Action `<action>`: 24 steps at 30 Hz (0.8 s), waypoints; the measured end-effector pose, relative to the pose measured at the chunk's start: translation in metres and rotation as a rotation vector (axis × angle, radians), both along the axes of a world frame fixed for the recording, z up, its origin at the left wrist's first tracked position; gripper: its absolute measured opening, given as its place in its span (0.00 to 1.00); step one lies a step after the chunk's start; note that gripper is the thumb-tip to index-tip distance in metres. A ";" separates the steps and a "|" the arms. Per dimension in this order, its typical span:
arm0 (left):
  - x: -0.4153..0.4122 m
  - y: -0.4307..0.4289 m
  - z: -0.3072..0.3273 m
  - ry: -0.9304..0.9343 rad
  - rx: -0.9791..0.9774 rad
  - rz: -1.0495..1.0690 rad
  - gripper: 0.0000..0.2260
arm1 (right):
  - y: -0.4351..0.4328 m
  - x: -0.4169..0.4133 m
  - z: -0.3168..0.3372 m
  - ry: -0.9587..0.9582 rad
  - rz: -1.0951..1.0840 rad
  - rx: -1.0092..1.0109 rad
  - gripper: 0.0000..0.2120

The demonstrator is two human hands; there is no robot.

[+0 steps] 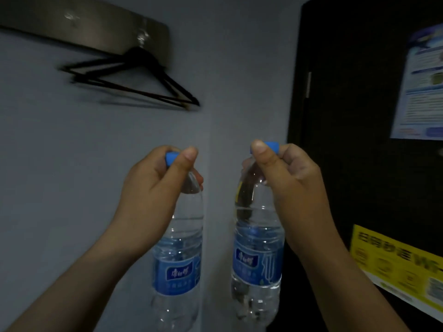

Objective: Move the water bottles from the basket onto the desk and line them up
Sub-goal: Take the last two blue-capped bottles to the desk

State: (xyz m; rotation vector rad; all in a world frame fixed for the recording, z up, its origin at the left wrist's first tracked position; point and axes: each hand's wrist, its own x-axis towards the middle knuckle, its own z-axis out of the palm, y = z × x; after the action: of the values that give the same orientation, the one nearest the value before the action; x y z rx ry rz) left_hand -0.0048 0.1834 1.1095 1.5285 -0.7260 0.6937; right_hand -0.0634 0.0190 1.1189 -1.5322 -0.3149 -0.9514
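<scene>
Water bottles (177,271) hang apart in midair, left hand (153,190) and right hand (290,188) each pinching one's cap.

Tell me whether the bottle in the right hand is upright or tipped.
Upright: the bottle hangs cap-up from the right hand, which pinches its blue cap.

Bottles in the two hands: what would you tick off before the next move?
1. Left hand pinches the left bottle at its cap: ok.
2. Right hand pinches the right bottle at its cap: ok.
3. Blue caps on both: ok.
4. Bottles apart, not touching: ok.
5. Free spot on the desk: cannot tell, no desk in view.
</scene>
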 end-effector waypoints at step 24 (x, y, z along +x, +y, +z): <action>-0.135 0.361 0.022 -0.005 -0.033 0.772 0.21 | 0.382 0.016 0.015 0.011 0.881 0.056 0.19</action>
State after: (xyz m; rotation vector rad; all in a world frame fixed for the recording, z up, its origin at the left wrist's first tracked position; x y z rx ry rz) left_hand -0.1396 0.5448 1.1319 1.7733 -0.0947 1.2659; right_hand -0.0476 0.4007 1.1339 -1.1546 -0.8576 -0.2465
